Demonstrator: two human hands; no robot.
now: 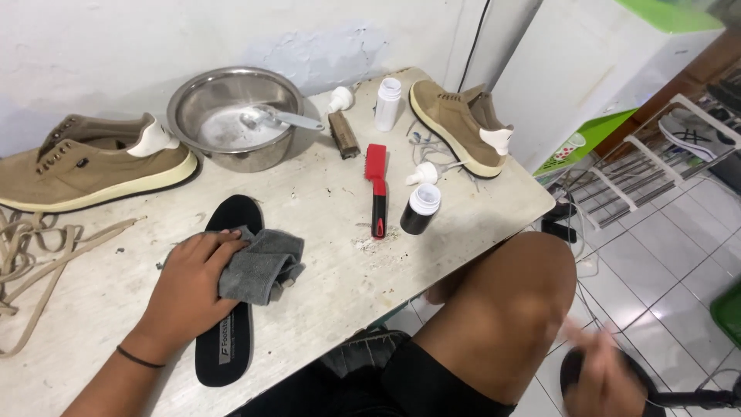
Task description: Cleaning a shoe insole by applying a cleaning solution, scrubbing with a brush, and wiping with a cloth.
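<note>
insole [229, 340] half hidden under cloth [261, 264], left hand [191, 289] grip pressing it; right hand [602, 371] blurred, grip unclear.

My left hand [193, 289] rests on the cloth [261, 262], which lies on the insole [228, 340] at the near left of the surface [324, 193]. Laces [38, 255] lie to the far left. Behind them sits one shoe [93, 162], with the bowl [235, 116] to its right and a tool [282, 117] in it. Right of the bowl lies a brush [343, 133], then a bottle [387, 103] stands, then the second shoe [459, 127] at the far right corner. At centre lies a second brush [377, 189], with a jar [421, 208] just to its right. My right hand [606, 374] hangs below the surface, right of my knee [513, 301].
</note>
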